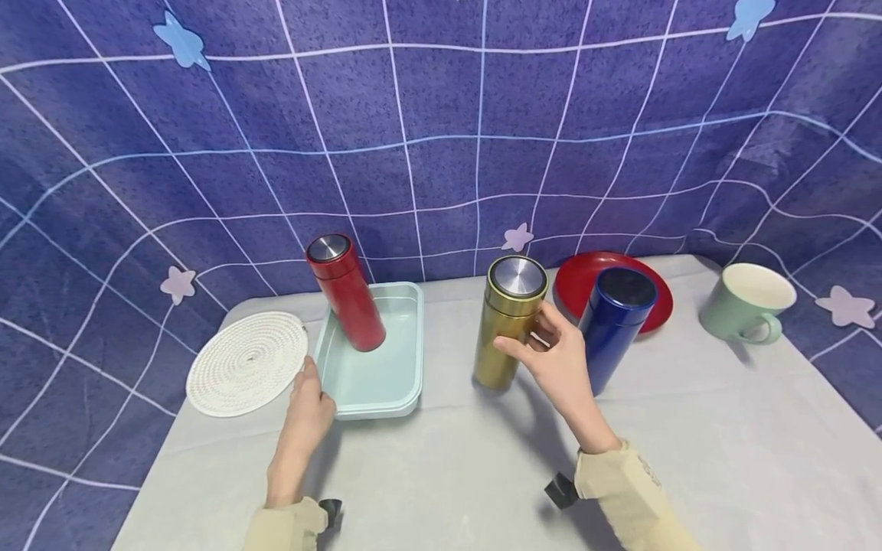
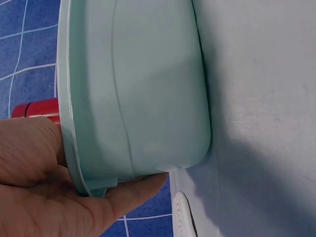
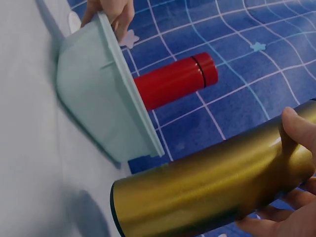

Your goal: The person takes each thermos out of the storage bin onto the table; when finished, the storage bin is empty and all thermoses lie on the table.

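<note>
A light green plastic basin sits on the table, and a red thermos stands inside it. My left hand pinches the basin's rim at the near left corner, thumb over the edge and fingers along the outer wall in the left wrist view. My right hand holds a gold thermos with a silver lid top, fingers and thumb around its body. In the right wrist view its base hangs a little off the tabletop, apart from its shadow. A blue thermos stands just right of my right hand.
A white woven round mat lies left of the basin. Behind the blue thermos is a red plate. A green mug stands at the far right. A blue gridded cloth hangs along the table's back edge.
</note>
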